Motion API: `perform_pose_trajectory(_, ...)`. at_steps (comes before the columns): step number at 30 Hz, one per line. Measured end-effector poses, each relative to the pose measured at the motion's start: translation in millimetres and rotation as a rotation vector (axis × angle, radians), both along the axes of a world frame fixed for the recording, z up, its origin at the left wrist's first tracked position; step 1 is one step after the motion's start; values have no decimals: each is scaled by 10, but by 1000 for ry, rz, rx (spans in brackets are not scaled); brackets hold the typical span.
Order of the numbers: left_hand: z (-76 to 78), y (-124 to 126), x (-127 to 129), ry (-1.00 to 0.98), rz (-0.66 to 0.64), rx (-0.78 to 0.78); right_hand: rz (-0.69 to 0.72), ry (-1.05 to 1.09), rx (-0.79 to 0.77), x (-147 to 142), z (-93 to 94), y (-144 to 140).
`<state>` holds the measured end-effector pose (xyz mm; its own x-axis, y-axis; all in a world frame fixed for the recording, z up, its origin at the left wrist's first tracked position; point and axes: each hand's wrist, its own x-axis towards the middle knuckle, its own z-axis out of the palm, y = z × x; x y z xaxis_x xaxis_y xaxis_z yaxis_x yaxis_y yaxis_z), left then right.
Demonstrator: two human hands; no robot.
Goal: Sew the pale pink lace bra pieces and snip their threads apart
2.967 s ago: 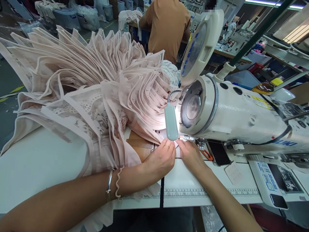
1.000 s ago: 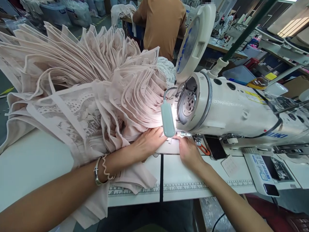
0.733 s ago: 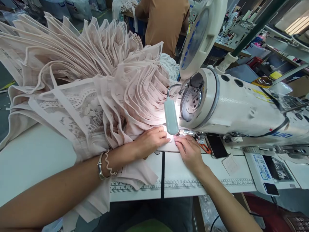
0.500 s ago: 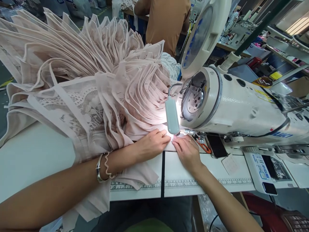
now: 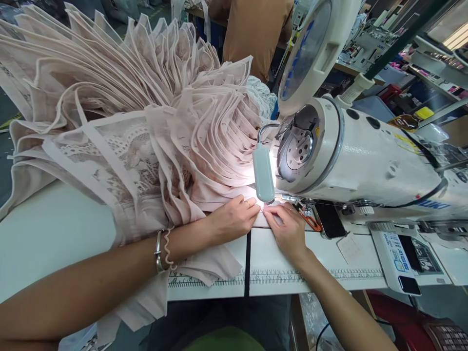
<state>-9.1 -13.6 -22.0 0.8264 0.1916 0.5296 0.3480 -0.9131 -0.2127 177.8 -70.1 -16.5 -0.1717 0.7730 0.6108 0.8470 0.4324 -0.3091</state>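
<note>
A big heap of pale pink pleated fabric (image 5: 153,112) with lace panels lies over the left of the white sewing table (image 5: 58,239). My left hand (image 5: 234,217) rests on the fabric's edge just in front of the needle area, fingers curled and pinching it. My right hand (image 5: 287,226) meets it fingertip to fingertip and presses the same edge flat. Both sit under the small lit lamp (image 5: 263,173) of the white sewing machine (image 5: 365,165). The needle itself is hidden behind the lamp.
A measuring scale (image 5: 278,278) runs along the table's front edge. Orange-handled snips (image 5: 309,222) and a dark phone (image 5: 331,222) lie under the machine arm. A control panel (image 5: 405,258) sits at right. A person in a brown shirt (image 5: 256,34) works behind the heap.
Both hands have drawn together at the fabric edge under the lamp, fingertips now touching. The view shifted slightly; the heap stays in place.
</note>
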Motion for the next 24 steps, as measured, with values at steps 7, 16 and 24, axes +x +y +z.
perform_pose_trajectory(7,-50,49,49,-133,42,56,83,-62,24,61,-12,-43)
perform_pose_trajectory(16,-8,-49,77,-120,114,26,66,-74,2,70,-26,-54)
perform_pose_trajectory(24,-15,-99,106,-112,139,-12,155,-93,37,106,-1,-69)
